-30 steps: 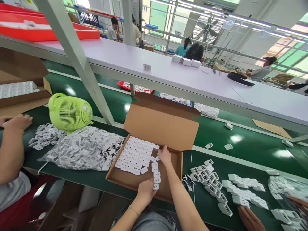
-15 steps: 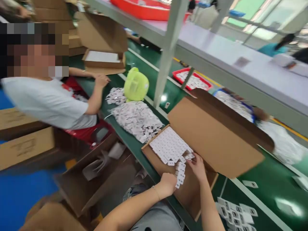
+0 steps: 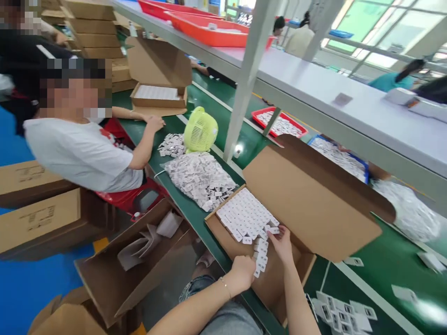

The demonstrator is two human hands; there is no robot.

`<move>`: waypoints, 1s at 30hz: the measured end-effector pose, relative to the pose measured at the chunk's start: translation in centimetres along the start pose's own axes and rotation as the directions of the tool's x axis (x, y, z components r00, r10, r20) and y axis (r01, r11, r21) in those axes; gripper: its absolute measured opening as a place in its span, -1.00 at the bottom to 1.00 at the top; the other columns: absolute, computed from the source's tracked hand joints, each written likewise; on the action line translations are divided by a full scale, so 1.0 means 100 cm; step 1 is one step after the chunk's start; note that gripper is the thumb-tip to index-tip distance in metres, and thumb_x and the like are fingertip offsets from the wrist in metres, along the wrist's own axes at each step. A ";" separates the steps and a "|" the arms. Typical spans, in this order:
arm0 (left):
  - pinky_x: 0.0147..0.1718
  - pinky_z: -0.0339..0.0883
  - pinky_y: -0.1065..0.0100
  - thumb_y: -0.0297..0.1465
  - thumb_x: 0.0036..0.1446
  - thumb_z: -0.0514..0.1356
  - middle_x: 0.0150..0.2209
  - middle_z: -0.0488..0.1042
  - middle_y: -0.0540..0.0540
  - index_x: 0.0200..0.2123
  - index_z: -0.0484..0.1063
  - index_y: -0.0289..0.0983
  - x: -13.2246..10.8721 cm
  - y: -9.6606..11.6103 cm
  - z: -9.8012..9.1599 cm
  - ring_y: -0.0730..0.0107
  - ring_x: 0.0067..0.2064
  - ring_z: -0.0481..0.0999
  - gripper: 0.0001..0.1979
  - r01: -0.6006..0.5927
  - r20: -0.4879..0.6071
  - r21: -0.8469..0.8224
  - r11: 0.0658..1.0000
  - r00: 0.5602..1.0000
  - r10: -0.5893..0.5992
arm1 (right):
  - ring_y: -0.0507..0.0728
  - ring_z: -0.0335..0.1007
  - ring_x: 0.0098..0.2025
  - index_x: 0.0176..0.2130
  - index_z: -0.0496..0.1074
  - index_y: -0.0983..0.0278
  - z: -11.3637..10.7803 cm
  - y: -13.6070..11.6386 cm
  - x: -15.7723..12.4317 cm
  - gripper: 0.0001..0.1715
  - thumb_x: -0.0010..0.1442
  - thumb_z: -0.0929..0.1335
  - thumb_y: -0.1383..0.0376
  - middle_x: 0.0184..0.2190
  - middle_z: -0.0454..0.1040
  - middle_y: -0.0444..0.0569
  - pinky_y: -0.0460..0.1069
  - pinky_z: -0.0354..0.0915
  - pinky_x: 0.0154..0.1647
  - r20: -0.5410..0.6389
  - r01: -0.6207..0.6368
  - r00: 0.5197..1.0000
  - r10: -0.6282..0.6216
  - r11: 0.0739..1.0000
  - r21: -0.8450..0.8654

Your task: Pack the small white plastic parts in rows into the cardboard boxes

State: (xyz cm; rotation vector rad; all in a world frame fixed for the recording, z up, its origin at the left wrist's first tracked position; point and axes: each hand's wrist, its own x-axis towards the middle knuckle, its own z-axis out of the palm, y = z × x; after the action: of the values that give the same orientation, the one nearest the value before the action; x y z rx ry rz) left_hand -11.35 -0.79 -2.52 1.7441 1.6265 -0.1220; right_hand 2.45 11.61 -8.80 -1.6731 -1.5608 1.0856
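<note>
Head view: we find both hands inside the open cardboard box [image 3: 279,284] at lower centre of the frame. The left hand [image 3: 243,273] is curled, fingers closed against the near end of a short column of white plugs [image 3: 261,253]. The right hand [image 3: 282,244] lies with fingers extended, tips pressing the far end of the same column, just beside the packed block of white plugs [image 3: 244,216] that fills the box's left part. The column stands between the two hands, touching both, on the bare box floor; whether either hand truly grips a plug we cannot tell.

The box lid [image 3: 314,195] stands raised behind the hands. Left of the box, a heap of bagged parts [image 3: 200,177] and a green fan [image 3: 200,130] sit on the green belt [image 3: 384,265]. Loose plugs [image 3: 335,309] lie at lower right. A seated co-worker's hand [image 3: 153,123] rests on the belt at upper left.

Risk noted: in our judgement, uneven pressure from the two ends could buckle the column and scatter plugs, or push the neighbouring rows out of line. The box overhangs the belt edge and could tip under downward force.
</note>
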 end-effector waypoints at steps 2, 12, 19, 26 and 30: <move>-0.33 0.35 0.18 -0.43 -0.10 0.14 -0.22 0.46 -0.28 -0.15 0.32 -0.40 0.001 -0.002 -0.003 0.06 -0.23 0.47 -0.63 0.013 0.000 0.031 0.999 1.000 -0.013 | 0.14 0.39 -0.27 -0.06 0.20 0.29 -0.006 -0.005 -0.002 -0.42 -0.10 0.35 0.20 -0.13 0.35 0.07 0.05 0.33 -0.21 0.049 0.038 0.998 -0.038 0.999 0.000; -0.29 0.31 0.27 -0.42 -0.02 0.07 -0.20 0.44 -0.18 -0.15 0.30 -0.28 0.011 -0.011 -0.010 0.17 -0.18 0.46 -0.70 0.017 -0.002 0.150 0.989 1.000 -0.016 | 0.15 0.37 -0.35 -0.21 0.36 0.28 -0.013 -0.028 0.000 -0.72 0.04 0.24 0.27 -0.30 0.40 0.03 0.05 0.30 -0.26 -0.062 0.068 0.995 -0.082 0.976 -0.205; -0.30 0.29 0.29 -0.39 0.02 0.04 -0.19 0.43 -0.16 -0.15 0.30 -0.27 0.014 -0.011 -0.014 0.19 -0.18 0.45 -0.72 0.028 0.000 0.149 0.988 1.000 -0.028 | 0.13 0.37 -0.26 -0.11 0.23 0.26 -0.002 -0.037 0.004 -0.66 0.07 0.22 0.28 -0.26 0.41 0.00 0.03 0.28 -0.21 -0.095 0.031 0.995 -0.031 0.999 0.004; -0.27 0.28 0.29 -0.37 0.03 0.06 -0.15 0.40 -0.16 -0.14 0.29 -0.25 0.015 -0.008 -0.022 0.19 -0.14 0.44 -0.72 0.050 0.061 0.186 0.981 0.996 -0.063 | 0.22 0.31 -0.11 -0.07 0.12 0.28 0.021 -0.050 0.005 -0.35 -0.14 0.38 0.17 -0.08 0.28 0.13 0.11 0.24 -0.15 -0.128 -0.111 0.986 0.104 0.993 -0.047; -0.32 0.29 0.32 -0.35 0.03 0.06 -0.17 0.41 -0.15 -0.18 0.30 -0.26 0.015 -0.010 -0.027 0.21 -0.18 0.45 -0.75 0.011 0.104 0.159 0.987 0.994 -0.028 | 0.13 0.37 -0.32 -0.13 0.15 0.24 0.013 -0.048 0.011 -0.42 -0.14 0.40 0.22 -0.18 0.36 0.02 0.06 0.28 -0.28 -0.028 -0.099 0.995 0.099 0.995 0.003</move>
State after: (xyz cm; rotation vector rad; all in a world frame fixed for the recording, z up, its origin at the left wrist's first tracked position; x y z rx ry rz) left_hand -13.01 1.85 -1.80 1.8081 1.5933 -0.3567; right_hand -1.09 13.16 -5.54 -1.7732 -1.4721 1.1087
